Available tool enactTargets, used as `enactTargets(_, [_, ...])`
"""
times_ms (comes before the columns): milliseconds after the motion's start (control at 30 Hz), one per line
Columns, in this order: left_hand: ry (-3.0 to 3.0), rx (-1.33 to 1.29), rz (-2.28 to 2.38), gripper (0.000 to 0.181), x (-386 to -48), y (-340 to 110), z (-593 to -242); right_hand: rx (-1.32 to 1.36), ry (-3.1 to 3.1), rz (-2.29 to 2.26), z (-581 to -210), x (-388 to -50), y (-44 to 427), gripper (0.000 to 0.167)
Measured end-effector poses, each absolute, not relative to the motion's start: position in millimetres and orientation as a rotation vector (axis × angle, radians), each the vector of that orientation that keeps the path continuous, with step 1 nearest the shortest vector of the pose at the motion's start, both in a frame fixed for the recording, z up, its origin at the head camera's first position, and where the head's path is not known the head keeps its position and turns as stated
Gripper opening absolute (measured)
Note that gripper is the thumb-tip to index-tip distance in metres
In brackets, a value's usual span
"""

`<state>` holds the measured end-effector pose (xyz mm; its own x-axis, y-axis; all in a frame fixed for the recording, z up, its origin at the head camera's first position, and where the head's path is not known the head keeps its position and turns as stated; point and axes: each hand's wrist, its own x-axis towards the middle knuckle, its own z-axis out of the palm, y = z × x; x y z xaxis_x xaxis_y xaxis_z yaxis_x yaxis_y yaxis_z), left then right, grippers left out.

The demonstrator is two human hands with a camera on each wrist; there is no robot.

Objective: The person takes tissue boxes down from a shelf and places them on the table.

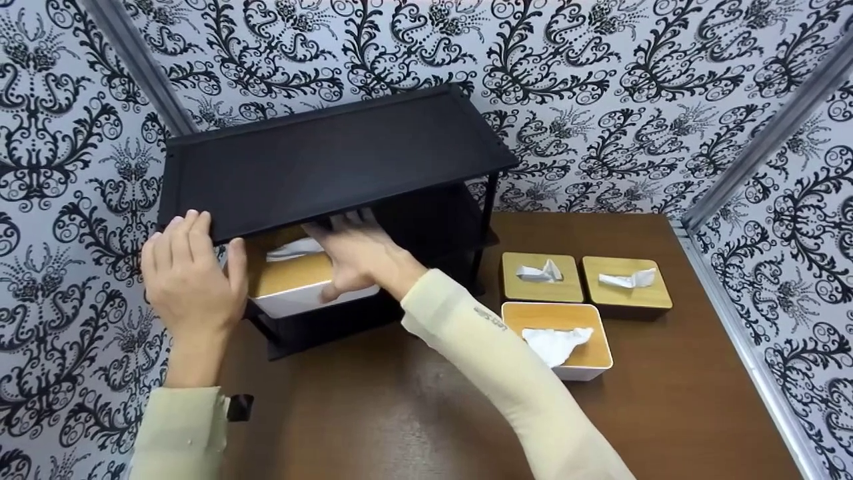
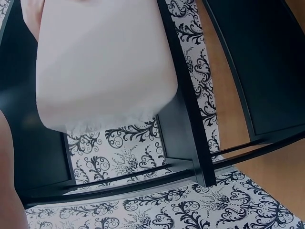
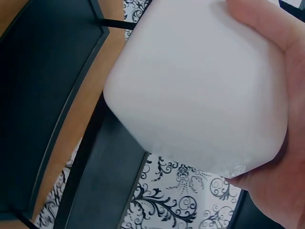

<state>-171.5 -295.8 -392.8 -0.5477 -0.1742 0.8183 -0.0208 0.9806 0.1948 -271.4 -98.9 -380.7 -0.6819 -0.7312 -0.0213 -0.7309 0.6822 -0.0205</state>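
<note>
A white tissue box [image 1: 293,277] with a wood-look lid and a tuft of tissue sits under the top board of a black shelf rack [image 1: 333,160], at its left end. My right hand [image 1: 360,253] grips this box, thumb on the white front side and fingers reaching over the lid; the fingertips are partly hidden under the board. At the rack's front left corner my left hand [image 1: 193,287] touches the top board's edge, fingers extended. Both wrist views show the white side of the box up close, and in the right wrist view the right thumb [image 3: 262,19] lies along it.
On the brown table [image 1: 373,407], right of the rack, stand another white tissue box [image 1: 556,340] and two dark-sided ones with wooden lids, a left one [image 1: 540,277] and a right one [image 1: 626,283]. Patterned walls [image 1: 600,100] enclose the table. Lower rack boards lie beneath the top.
</note>
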Motion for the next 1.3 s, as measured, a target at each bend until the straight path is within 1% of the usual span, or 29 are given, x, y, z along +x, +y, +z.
enactTargets(200, [-2.131,0.131,-0.204,0.058,-172,-296,-394,-1.334,2.887,-0.011,-382,-265,-85,0.127])
enactTargets(467, [-2.147,0.129,-0.213,0.059,-172,-295,-394,-1.423,2.921,0.034,-383,-258,-65,0.125])
enactTargets(767, [-2.130,0.135,-0.215,0.059,-172,-295,-394,-1.520,2.953,0.023,-386,-250,-39,0.117])
enactTargets(900, [-2.120,0.133,-0.213,0.059,-173,-294,-393,-1.539,2.953,-0.005,-387,-248,-28,0.115])
enactTargets(1300, [-2.115,0.121,-0.212,0.059,-171,-295,-393,-1.535,2.967,-0.024,-393,-241,15,0.120])
